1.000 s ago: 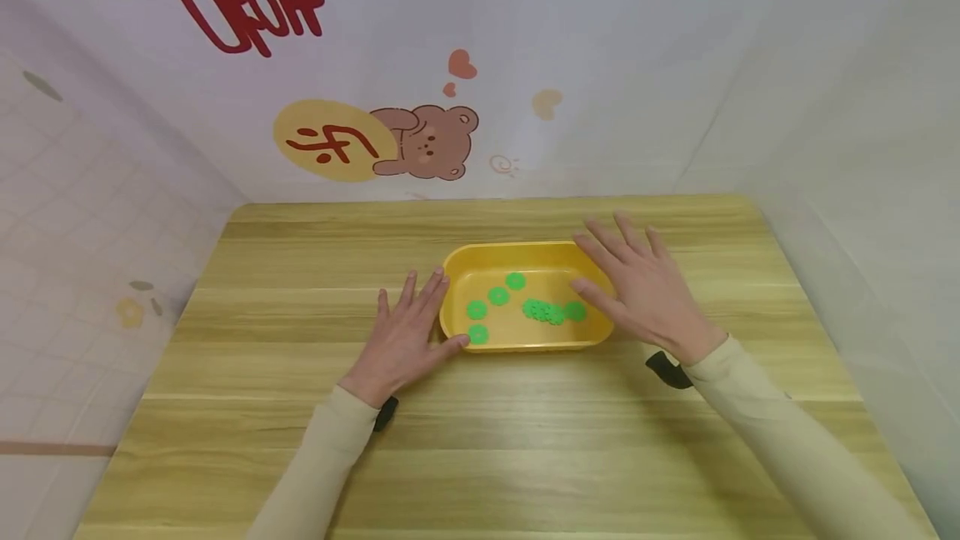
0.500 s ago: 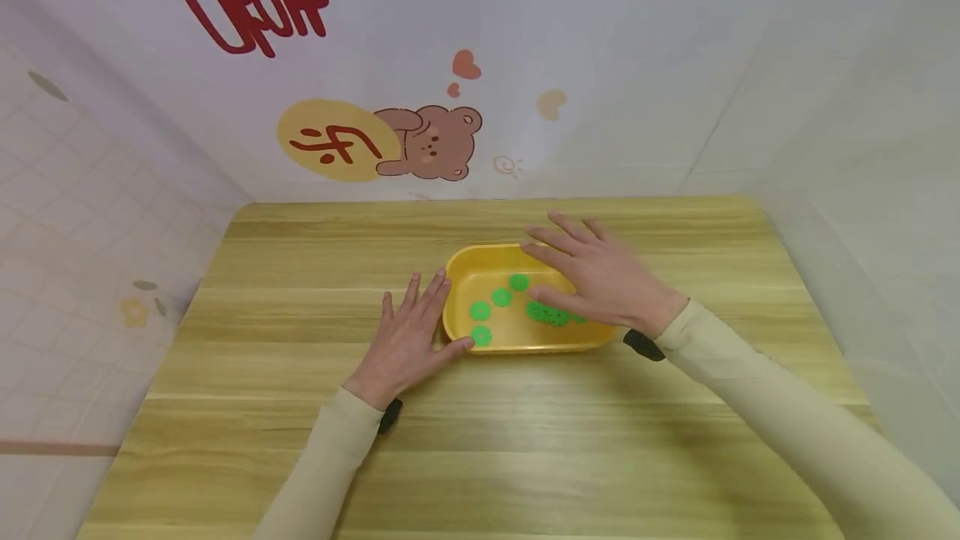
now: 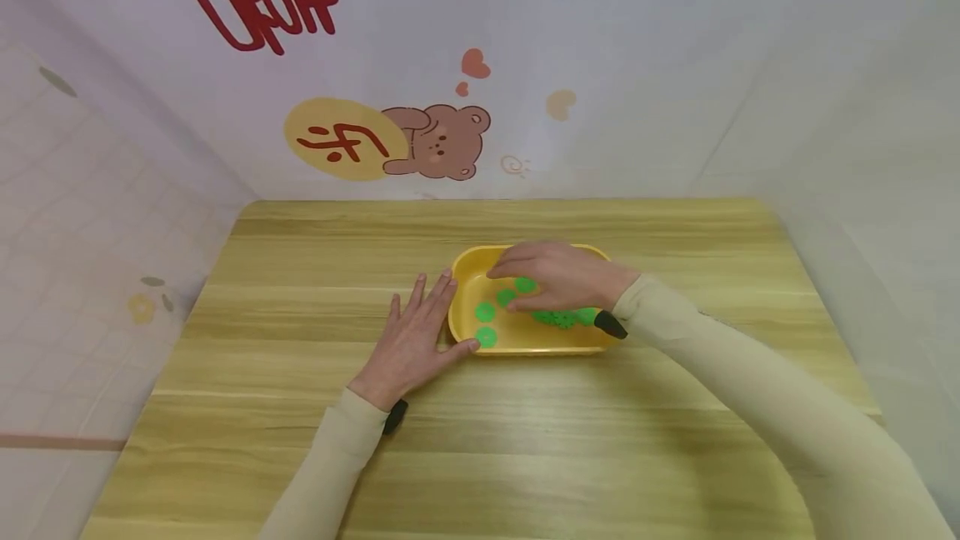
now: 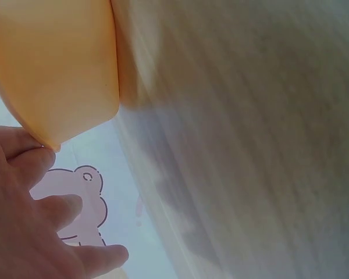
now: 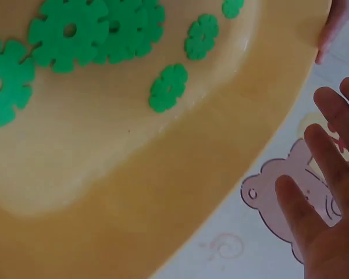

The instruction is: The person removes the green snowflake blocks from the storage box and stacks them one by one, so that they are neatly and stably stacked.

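A yellow plastic tray (image 3: 540, 350) sits on the table, with several green notched discs inside. Toward its left end lie loose discs (image 3: 486, 337), while an overlapping row of discs (image 5: 70, 46) lies farther right, partly hidden in the head view by my right hand (image 3: 562, 275). That hand hovers over the tray, fingers extended leftward and nothing held. At the tray's left end, my left hand (image 3: 408, 348) touches the rim with fingers spread. The left wrist view shows its fingers against the tray's outer wall (image 4: 58, 64).
The wooden table (image 3: 525, 440) extends around the tray on every side. Behind it hangs a white backdrop (image 3: 637, 40) printed with a bear and red lettering. Pale cloth also borders the left and right sides. A dark strap (image 3: 611, 324) shows at the right wrist.
My right hand has moved left from the tray's right end to above its middle, and lower. The left hand keeps its place on the rim. The whole view shifts slightly.
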`<state>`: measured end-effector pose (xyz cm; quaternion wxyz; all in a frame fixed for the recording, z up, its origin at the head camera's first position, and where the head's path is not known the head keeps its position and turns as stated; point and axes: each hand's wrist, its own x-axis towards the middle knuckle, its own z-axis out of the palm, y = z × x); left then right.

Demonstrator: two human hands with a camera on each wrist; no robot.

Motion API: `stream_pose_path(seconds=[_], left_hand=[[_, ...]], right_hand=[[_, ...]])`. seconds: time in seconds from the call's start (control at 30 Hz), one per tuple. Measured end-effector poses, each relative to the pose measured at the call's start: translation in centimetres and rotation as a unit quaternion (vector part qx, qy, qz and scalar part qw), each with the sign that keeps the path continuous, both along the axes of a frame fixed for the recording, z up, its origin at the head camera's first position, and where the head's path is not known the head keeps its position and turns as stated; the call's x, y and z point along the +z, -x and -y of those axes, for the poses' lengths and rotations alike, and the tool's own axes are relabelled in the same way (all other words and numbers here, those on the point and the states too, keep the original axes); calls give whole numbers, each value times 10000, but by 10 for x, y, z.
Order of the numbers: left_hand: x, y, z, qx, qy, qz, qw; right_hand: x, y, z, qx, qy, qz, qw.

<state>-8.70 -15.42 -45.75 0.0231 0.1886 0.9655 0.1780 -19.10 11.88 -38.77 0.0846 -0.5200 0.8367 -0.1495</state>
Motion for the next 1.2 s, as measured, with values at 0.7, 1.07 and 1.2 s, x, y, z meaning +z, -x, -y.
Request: stream_pose_path(seconds=[0.7,1.07,1.2], left_hand=[[-2,0,-1,7,-263,130,9996],[-2,0,0,33,-337,219,9992],[-2,0,1,46,-356,210,9991]], right_hand=[[-47,19,39,408,-492,850,9943],[-60,18,47,328,-611,742,9948],[-63,18,49,255,-622,783,9947]])
